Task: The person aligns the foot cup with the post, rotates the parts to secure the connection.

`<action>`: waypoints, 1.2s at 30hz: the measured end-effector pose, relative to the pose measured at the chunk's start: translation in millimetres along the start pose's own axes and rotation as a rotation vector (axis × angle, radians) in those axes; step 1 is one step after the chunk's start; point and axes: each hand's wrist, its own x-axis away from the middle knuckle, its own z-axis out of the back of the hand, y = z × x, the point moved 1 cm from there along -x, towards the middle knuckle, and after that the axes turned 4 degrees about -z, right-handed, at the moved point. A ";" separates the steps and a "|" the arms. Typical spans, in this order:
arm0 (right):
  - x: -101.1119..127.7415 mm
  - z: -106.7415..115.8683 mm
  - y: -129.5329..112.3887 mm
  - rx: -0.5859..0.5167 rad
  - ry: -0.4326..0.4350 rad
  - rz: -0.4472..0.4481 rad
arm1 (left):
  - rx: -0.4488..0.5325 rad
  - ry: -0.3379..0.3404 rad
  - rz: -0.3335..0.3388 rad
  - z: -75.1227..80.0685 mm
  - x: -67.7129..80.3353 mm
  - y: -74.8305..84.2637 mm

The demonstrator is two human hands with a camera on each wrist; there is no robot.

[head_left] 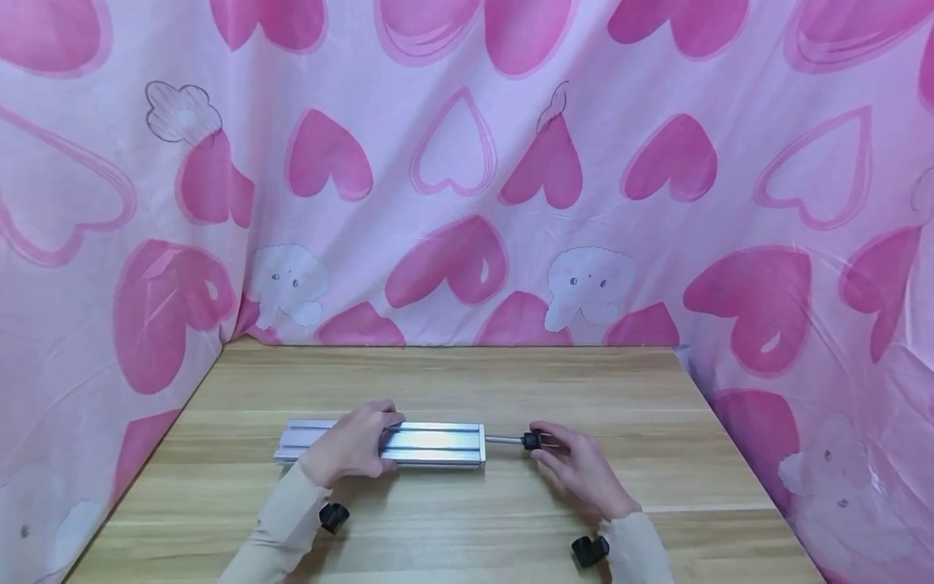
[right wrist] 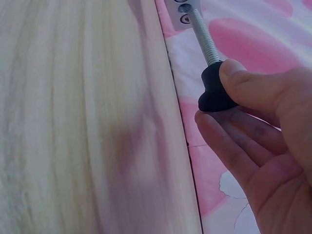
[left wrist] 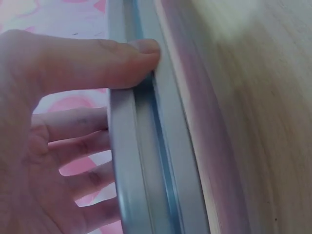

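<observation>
A silver aluminium profile (head_left: 438,444) with long grooves lies sideways above the wooden table. My left hand (head_left: 353,442) grips it near its middle; the left wrist view has the thumb (left wrist: 122,63) over a groove and the other fingers behind the profile. At the profile's right end, my right hand (head_left: 581,470) pinches the black base of a levelling foot (right wrist: 217,90) between thumb and fingers. Its threaded rod (right wrist: 204,41) points left to the end plate (right wrist: 178,23), where a hole and a screw show. Whether the rod is inside a hole, I cannot tell.
The wood-grain table (head_left: 467,527) carries the work. Pink cloth with hearts (head_left: 452,162) hangs behind it and along both sides. A black wrist device (head_left: 334,517) sits at the left wrist, and another black device (head_left: 589,551) at the right.
</observation>
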 end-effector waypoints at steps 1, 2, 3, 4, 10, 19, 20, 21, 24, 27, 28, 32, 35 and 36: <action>0.1 0.1 -0.9 0.003 -0.005 -0.007 | -0.003 0.002 -0.007 -0.3 -0.3 0.0; 0.3 0.2 -1.7 0.005 -0.009 -0.016 | -0.001 0.007 -0.012 -0.4 -0.4 0.1; 0.6 0.3 -2.5 0.006 -0.012 -0.026 | 0.002 0.006 -0.012 -0.8 -0.4 0.0; 0.9 0.3 -3.5 0.004 -0.015 -0.037 | 0.006 0.006 -0.012 -1.0 -0.3 -0.1; 0.2 -2.7 -8.0 -0.007 -0.037 -0.048 | 0.044 -0.009 0.012 -2.2 0.2 -0.5; 2.5 -1.7 -11.5 0.001 -0.060 -0.097 | 0.038 0.002 -0.002 -2.2 2.3 2.4; 2.6 -1.4 -11.2 0.001 -0.064 -0.099 | 0.040 0.001 0.000 -2.1 2.2 2.6; 2.8 -1.2 -10.8 0.000 -0.068 -0.098 | 0.041 -0.002 -0.001 -2.1 2.2 3.0; 3.7 -0.2 -9.9 -0.006 -0.080 -0.099 | 0.039 0.006 -0.014 -2.8 2.9 3.5; 5.3 1.1 -9.2 -0.018 -0.090 -0.114 | 0.036 0.014 -0.020 -4.0 3.8 4.9; 5.9 1.8 -9.1 -0.023 -0.093 -0.123 | 0.037 0.015 -0.018 -4.3 3.9 5.4; 6.9 4.4 -8.4 -0.037 -0.108 -0.149 | 0.040 0.009 0.000 -3.1 3.8 7.8; 7.0 5.1 -7.1 -0.038 -0.112 -0.143 | 0.036 0.015 -0.009 -1.7 3.8 9.2; 7.1 4.8 -6.7 -0.041 -0.110 -0.138 | 0.035 0.019 -0.015 -1.2 3.8 10.0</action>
